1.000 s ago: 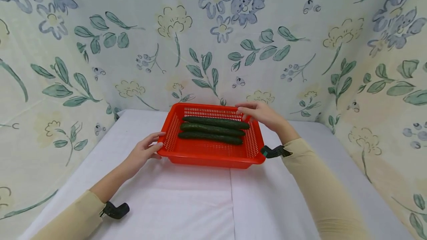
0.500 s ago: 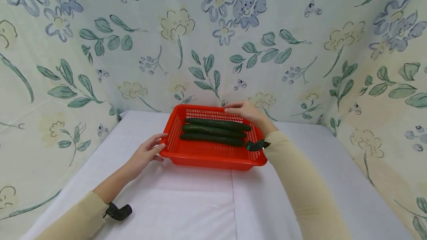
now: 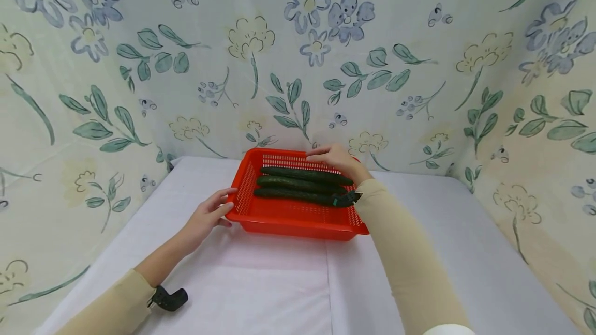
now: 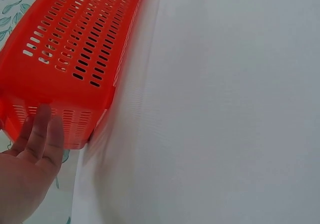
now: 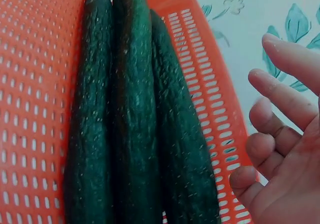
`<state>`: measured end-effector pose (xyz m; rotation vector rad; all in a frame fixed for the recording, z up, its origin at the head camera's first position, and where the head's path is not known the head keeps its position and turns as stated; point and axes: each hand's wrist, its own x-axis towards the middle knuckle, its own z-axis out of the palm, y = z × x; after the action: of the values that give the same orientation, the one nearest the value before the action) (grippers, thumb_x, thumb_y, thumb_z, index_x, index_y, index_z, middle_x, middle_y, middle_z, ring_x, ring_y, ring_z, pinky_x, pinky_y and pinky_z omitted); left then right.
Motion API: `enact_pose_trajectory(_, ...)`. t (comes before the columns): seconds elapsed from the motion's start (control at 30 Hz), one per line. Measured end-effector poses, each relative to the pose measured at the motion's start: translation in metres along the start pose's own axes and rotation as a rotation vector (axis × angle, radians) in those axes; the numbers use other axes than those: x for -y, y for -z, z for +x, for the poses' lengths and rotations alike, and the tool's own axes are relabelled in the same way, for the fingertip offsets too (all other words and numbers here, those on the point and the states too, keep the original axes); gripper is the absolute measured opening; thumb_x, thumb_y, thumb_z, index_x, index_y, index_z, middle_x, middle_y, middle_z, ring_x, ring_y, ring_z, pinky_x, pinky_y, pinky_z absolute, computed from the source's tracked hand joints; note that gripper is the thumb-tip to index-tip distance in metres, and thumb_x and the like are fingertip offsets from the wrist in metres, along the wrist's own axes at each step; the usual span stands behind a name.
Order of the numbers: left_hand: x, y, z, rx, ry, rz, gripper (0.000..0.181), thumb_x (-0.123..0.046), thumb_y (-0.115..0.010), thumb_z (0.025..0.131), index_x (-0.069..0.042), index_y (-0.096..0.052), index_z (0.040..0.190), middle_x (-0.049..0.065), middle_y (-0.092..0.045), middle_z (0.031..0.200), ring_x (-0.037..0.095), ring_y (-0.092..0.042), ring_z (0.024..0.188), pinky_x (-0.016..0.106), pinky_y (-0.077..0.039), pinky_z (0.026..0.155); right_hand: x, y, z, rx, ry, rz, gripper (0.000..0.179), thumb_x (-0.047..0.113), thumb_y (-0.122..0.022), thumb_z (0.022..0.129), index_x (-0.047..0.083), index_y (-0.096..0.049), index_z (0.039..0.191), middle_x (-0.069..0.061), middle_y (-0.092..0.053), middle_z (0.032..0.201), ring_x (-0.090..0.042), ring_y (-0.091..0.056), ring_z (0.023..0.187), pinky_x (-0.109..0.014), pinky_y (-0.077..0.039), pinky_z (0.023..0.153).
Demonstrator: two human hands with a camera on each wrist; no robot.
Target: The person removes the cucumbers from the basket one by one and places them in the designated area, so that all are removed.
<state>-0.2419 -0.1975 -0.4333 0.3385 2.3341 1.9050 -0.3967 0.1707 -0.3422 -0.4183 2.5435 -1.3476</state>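
A red plastic basket [image 3: 298,228] with slotted walls stands on the white-covered table. Three long dark green cucumbers [image 3: 298,185] lie side by side in it, towards the back; the right wrist view shows these cucumbers [image 5: 132,108] close up, with bumpy skin. My left hand [image 3: 205,221] is at the basket's left end, its fingertips at the rim; in the left wrist view its fairly straight fingers [image 4: 37,139] overlap the end wall. My right hand [image 3: 337,158] hovers at the back rim, fingers loosely bent and holding nothing. Its wrist camera hides the near cucumber's right end.
White cloth [image 3: 261,283] covers the table, with a seam running towards me. A floral curtain [image 3: 214,40] rises right behind the basket and continues along both sides. Black wrist cameras [image 3: 169,299] are strapped on over beige sleeves.
My right hand has moved left along the back rim, from the basket's back right corner. My left hand stays at the left end. The whole view has shifted slightly.
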Motion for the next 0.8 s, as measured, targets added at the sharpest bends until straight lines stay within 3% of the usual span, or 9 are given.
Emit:
enact_pose_trajectory(0.33, -0.001, -0.003, -0.002, -0.029, -0.015, 0.008, 0.052, -0.03, -0.054, 0.105, -0.017, -0.039, 0.153, 0.023, -0.048, 0.143, 0.018, -0.067, 0.097, 0.028, -0.059, 0.083, -0.01, -0.003, 0.007, -0.012, -0.001, 0.015, 0.041, 0.042, -0.074, 0.089, 0.017, -0.075, 0.121, -0.006, -0.058, 0.142, -0.027, -0.05, 0.123, -0.044, -0.043, 0.099)
enact_pose_trajectory(0.57, 0.0, -0.003, -0.001, -0.025, -0.008, -0.007, 0.052, -0.031, -0.055, 0.105, -0.019, -0.04, 0.153, 0.022, -0.049, 0.143, 0.02, -0.067, 0.096, 0.027, -0.059, 0.082, -0.013, -0.007, 0.011, -0.019, -0.014, -0.015, 0.038, 0.038, -0.073, 0.09, 0.015, -0.075, 0.12, -0.008, -0.062, 0.139, -0.026, -0.052, 0.125, -0.047, -0.042, 0.109)
enact_pose_trajectory(0.8, 0.003, -0.004, -0.001, -0.016, -0.007, -0.003, 0.053, -0.033, -0.054, 0.104, -0.019, -0.04, 0.153, 0.022, -0.048, 0.144, 0.021, -0.067, 0.099, 0.029, -0.059, 0.084, -0.022, -0.014, 0.014, -0.04, -0.028, -0.087, 0.04, 0.038, -0.073, 0.09, 0.012, -0.075, 0.12, -0.01, -0.065, 0.133, -0.026, -0.055, 0.119, -0.044, -0.046, 0.104)
